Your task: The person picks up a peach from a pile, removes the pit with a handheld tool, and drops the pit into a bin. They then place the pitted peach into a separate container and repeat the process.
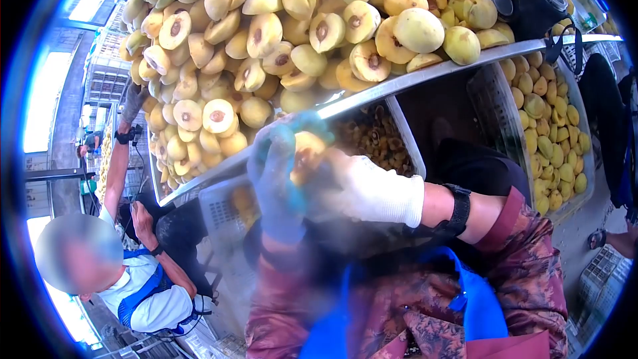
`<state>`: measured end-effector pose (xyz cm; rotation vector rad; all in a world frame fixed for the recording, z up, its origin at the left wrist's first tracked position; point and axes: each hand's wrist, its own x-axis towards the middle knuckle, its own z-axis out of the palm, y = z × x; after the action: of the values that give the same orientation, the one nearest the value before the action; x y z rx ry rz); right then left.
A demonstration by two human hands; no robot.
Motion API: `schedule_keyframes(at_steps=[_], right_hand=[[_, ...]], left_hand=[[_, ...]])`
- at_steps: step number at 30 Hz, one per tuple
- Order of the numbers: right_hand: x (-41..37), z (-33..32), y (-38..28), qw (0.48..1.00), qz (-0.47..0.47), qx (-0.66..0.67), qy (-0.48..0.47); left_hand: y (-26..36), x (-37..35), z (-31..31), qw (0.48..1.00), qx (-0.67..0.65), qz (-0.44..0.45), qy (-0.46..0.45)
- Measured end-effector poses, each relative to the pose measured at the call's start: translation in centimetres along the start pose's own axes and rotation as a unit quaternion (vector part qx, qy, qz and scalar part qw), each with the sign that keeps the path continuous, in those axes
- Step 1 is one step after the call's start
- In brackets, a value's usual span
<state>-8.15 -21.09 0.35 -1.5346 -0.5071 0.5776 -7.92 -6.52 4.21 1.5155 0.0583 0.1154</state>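
Pinched in my left hand, which wears a blue-green glove, is a yellow peach with a brownish side facing my right hand. My right hand, in a white knitted glove, is closed right against the fruit. Its fingertips are stained and smeared by motion, and I cannot tell what they hold. Both hands work just in front of the metal edge of a table. Heaped on that table are yellow peaches, many cut in half with brown pits or hollows showing.
Below the edge, a crate holds small brown pieces. A plastic crate of yellow peaches stands at right. On the heap lies a black cup-like object. At left sits another person, one gloved hand at the fruit.
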Motion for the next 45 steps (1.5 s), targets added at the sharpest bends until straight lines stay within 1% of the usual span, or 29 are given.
schedule_keyframes(at_steps=[2, 4, 7, 9, 10, 11, 13, 16, 19, 22, 23, 26, 27, 28, 29, 30, 31, 32, 33, 34, 35, 36, 38, 39, 40, 41, 42, 44, 45], right_hand=[[-0.1, 0.0, 0.1, 1.000, 0.014, -0.006, -0.009], [-0.6, -0.7, -1.8, 0.996, 0.055, 0.050, -0.040], [-1.0, -1.6, -3.8, 0.976, 0.127, 0.150, -0.089], [-0.5, 0.3, -0.2, 1.000, 0.008, 0.004, -0.002], [-0.2, 0.8, 0.5, 0.995, -0.052, -0.071, 0.042], [-0.3, 0.9, 1.1, 0.996, -0.052, -0.063, 0.041], [-0.3, 0.8, 0.5, 0.997, -0.053, -0.047, 0.037], [-1.0, -1.4, -3.4, 0.978, 0.161, 0.091, -0.097], [-1.1, -1.0, -2.6, 0.936, 0.152, 0.271, -0.166], [-1.6, -0.9, -2.5, 0.840, 0.161, 0.469, -0.222], [-2.0, -1.5, -3.0, 0.801, 0.187, 0.508, -0.255], [-1.7, -2.0, -3.1, 0.818, 0.189, 0.470, -0.272], [-1.3, -2.0, -4.1, 0.888, 0.183, 0.353, -0.229], [-0.9, -1.9, -5.0, 0.941, 0.172, 0.229, -0.181], [-0.8, -1.6, -5.1, 0.986, 0.114, 0.034, -0.119], [-0.6, 0.3, -1.3, 0.987, -0.035, -0.153, -0.015], [-0.8, 0.4, -0.7, 0.984, -0.066, -0.165, 0.001], [-0.8, 0.3, -0.5, 0.969, -0.088, -0.230, 0.012], [-0.9, 0.2, -0.2, 0.949, -0.108, -0.294, 0.027], [-0.6, 0.2, -0.4, 0.906, -0.118, -0.406, 0.038], [-0.4, -0.3, -1.0, 0.854, -0.053, -0.518, -0.019], [0.1, -0.6, 1.0, 0.868, -0.017, -0.493, -0.061], [-0.2, -1.7, 2.1, 0.826, 0.040, -0.549, -0.125], [0.2, -1.4, 2.7, 0.794, 0.092, -0.583, -0.147], [0.1, -1.3, 2.7, 0.808, 0.049, -0.576, -0.112], [0.0, -1.2, 2.7, 0.819, 0.006, -0.568, -0.079], [-0.1, -1.2, 2.7, 0.827, -0.038, -0.558, -0.046], [0.0, -1.2, 2.5, 0.825, -0.064, -0.559, -0.049], [0.1, -0.7, 2.3, 0.827, -0.068, -0.557, -0.039]], left_hand=[[0.6, 0.3, 0.0, 0.999, -0.034, -0.014, -0.035], [1.0, 0.4, -0.3, 0.997, -0.029, -0.044, -0.063], [-0.1, 0.2, 0.0, 0.997, 0.004, 0.059, -0.046], [0.4, 0.0, 0.7, 0.997, 0.004, 0.060, -0.056], [0.5, -0.1, 1.0, 0.996, 0.003, 0.061, -0.060], [0.2, 0.0, 1.2, 0.998, -0.026, 0.052, -0.036], [0.7, 0.4, 0.2, 0.996, 0.005, -0.011, -0.086], [1.8, 0.9, -0.1, 0.986, 0.034, -0.108, -0.122], [2.5, 1.8, -1.1, 0.965, 0.052, -0.162, -0.201], [2.1, 1.6, -1.5, 0.963, -0.018, -0.146, -0.225], [2.3, 1.0, -1.2, 0.969, -0.021, -0.152, -0.195], [0.9, 0.1, -0.1, 0.983, -0.107, -0.013, -0.147], [0.8, 0.5, -0.3, 0.988, -0.047, 0.008, -0.146], [0.2, 0.5, -0.3, 0.995, -0.050, -0.014, -0.080], [-0.4, 0.6, -0.3, 0.996, -0.079, -0.014, -0.049], [-0.8, 0.8, -0.6, 0.994, -0.106, -0.014, -0.019], [-0.6, 0.8, -1.0, 0.986, -0.163, -0.035, -0.005], [-0.4, 0.9, -1.4, 0.974, -0.221, -0.054, 0.012], [-0.7, 1.0, -2.0, 0.974, -0.222, -0.029, 0.046], [-1.2, 1.1, -2.9, 0.972, -0.223, -0.003, 0.079], [-0.8, 1.0, -5.0, 0.938, -0.333, -0.054, 0.079], [-1.0, 0.5, -7.2, 0.978, -0.184, 0.079, 0.051], [-0.4, -0.4, -12.8, 0.982, -0.042, 0.091, 0.158], [2.9, -1.3, -14.1, 0.940, 0.298, 0.059, 0.157], [2.0, -0.7, -17.5, 0.928, 0.315, 0.007, 0.201], [2.5, -0.5, -18.0, 0.836, 0.510, 0.059, 0.192], [3.1, -0.3, -18.0, 0.704, 0.680, 0.108, 0.176], [3.1, 1.3, -15.6, 0.693, 0.683, 0.200, 0.116], [3.9, 2.5, -13.0, 0.676, 0.697, 0.233, 0.056]])
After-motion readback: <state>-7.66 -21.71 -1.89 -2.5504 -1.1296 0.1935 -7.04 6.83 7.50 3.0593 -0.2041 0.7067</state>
